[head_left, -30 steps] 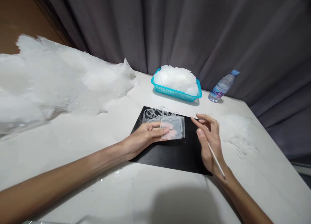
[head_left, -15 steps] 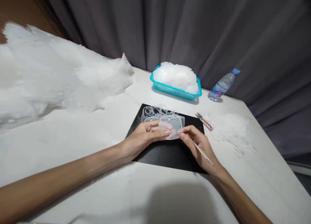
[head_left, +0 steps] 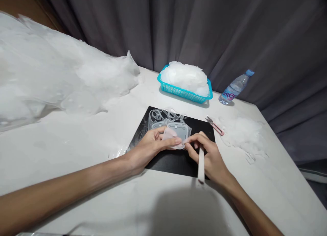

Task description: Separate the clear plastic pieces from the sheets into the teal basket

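My left hand (head_left: 150,145) grips a clear plastic moulded piece (head_left: 178,133) by its left edge, just above a black mat (head_left: 176,161). My right hand (head_left: 208,154) is closed in a pinch at the piece's lower right corner and also holds a thin white stick (head_left: 201,164) that points back toward me. More clear plastic frames (head_left: 163,116) lie on the far part of the mat.
A turquoise basket (head_left: 185,92) heaped with white plastic pieces stands behind the mat. A water bottle (head_left: 233,91) lies at the back right. Small pink snips (head_left: 215,126) rest right of the mat, beside a loose pile of scraps (head_left: 242,133). A big white heap (head_left: 51,79) fills the left.
My right hand left the snips on the table, moved left to the clear piece and pinched its corner. The white stick swung round in that hand. The left hand kept its hold.
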Tool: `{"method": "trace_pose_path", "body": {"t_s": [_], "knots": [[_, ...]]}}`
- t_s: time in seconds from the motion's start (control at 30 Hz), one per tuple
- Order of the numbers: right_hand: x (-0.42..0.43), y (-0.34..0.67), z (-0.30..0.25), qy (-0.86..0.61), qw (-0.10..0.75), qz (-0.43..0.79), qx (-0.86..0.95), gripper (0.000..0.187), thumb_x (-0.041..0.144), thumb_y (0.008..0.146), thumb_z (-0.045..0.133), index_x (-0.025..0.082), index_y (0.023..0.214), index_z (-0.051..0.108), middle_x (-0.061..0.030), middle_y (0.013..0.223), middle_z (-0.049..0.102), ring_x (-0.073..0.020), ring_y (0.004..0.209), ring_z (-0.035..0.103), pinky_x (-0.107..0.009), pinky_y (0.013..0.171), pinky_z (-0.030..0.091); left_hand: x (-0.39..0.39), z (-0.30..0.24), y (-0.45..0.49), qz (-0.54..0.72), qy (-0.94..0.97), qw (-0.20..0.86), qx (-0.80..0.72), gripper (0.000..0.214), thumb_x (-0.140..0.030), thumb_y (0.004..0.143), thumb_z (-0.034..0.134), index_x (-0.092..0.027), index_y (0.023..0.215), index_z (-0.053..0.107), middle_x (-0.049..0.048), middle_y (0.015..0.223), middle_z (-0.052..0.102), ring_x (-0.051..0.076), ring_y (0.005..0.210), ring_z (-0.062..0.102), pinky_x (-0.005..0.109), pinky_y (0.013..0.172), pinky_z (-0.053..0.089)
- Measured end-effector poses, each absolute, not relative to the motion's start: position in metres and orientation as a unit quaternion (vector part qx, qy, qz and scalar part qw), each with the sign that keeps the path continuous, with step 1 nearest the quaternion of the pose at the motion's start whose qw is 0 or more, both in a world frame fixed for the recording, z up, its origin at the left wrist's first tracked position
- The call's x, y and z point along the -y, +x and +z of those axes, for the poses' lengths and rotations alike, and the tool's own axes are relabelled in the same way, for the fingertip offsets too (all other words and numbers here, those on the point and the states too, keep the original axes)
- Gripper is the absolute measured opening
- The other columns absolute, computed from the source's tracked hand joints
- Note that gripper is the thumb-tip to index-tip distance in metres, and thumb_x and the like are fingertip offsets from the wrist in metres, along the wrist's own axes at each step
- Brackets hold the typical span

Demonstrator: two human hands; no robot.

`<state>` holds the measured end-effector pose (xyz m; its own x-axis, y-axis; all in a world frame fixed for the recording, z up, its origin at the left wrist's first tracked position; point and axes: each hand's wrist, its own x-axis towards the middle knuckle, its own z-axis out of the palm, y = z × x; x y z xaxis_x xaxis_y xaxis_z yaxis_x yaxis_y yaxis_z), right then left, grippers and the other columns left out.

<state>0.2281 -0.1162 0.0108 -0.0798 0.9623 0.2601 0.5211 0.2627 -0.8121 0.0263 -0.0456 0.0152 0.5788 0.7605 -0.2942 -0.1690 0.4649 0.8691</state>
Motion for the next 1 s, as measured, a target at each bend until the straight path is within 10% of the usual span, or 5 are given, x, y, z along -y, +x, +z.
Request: {"method": "trace_pose_path", "body": {"t_s": [0.27, 0.73, 1.0], "knots": [[0.094, 0.242, -0.009, -0.615, 0.372, 0.158, 0.677, 0.008, 0.017, 0.092, 0.058, 0.021, 0.087, 0.061, -0.0027, 0.083, 0.061, -0.0204, 0.079, 0.052, -0.033, 0.072, 0.041, 0.059, 0.036, 0.023, 0.198, 0.38, 0.837, -0.339, 0.036, -0.031, 0.075, 0.093, -0.012, 0.101, 0.076, 0.0061, 0.094, 0.077, 0.015, 0.086, 0.069, 0.024, 0.082, 0.052], [0.102, 0.247, 0.015, -0.556, 0.384, 0.423, 0.604, 0.028, 0.048, 0.097, 0.066, 0.022, 0.102, 0.075, -0.0012, 0.084, 0.063, -0.0169, 0.074, 0.054, -0.031, 0.069, 0.042, 0.04, 0.021, 0.017, 0.226, 0.469, 0.78, -0.348, 0.039, -0.032, 0.08, 0.088, -0.018, 0.115, 0.077, 0.0069, 0.115, 0.079, 0.021, 0.104, 0.07, 0.029, 0.093, 0.049], [0.103, 0.241, 0.01, -0.592, 0.383, 0.277, 0.653, 0.016, 0.032, 0.099, 0.065, 0.023, 0.095, 0.078, -0.0032, 0.082, 0.071, -0.0199, 0.079, 0.054, -0.034, 0.074, 0.042, 0.047, 0.027, 0.025, 0.223, 0.393, 0.824, -0.342, 0.028, -0.038, 0.084, 0.085, -0.013, 0.094, 0.08, 0.008, 0.098, 0.079, 0.017, 0.089, 0.068, 0.026, 0.083, 0.05]]}}
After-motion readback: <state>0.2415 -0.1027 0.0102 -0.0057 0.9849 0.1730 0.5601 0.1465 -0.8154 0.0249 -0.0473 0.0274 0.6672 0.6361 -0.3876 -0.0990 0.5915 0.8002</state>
